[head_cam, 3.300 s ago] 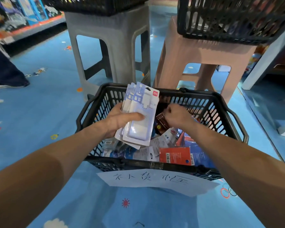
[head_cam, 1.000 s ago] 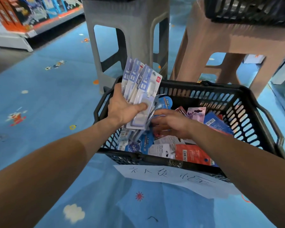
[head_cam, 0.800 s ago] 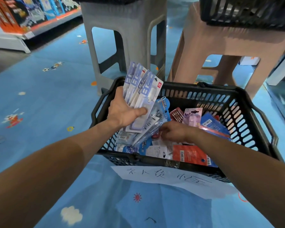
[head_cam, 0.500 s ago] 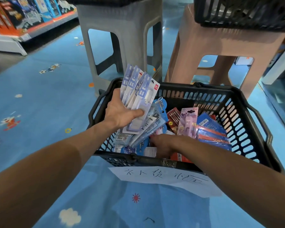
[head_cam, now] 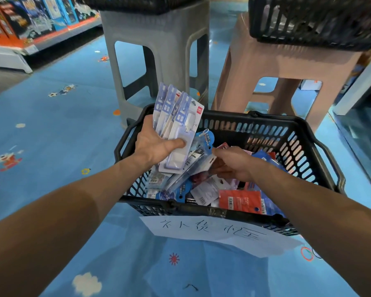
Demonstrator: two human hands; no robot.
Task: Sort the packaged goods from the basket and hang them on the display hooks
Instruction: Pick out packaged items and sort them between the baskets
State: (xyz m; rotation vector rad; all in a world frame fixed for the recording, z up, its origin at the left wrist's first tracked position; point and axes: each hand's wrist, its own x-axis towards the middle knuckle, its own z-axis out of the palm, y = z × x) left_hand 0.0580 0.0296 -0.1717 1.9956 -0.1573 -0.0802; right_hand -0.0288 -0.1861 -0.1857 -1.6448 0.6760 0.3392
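On the blue patterned floor stands a black plastic basket. A white paper sign is taped to its near rim and carries handwritten Chinese characters in black. Above the basket's left side, the left hand grips a fanned stack of blue-and-white blister packs, thumb pressed across the front one. That front card has a red square logo reading "deli" in its top corner, and the smaller print is too fine to read. The right hand reaches into the basket, thumb and curled fingers pinching a white-backed packet with a hang hole. Loose goods lie jumbled below, among them a red packet showing a barcode and a clear pen pack with a blue header.
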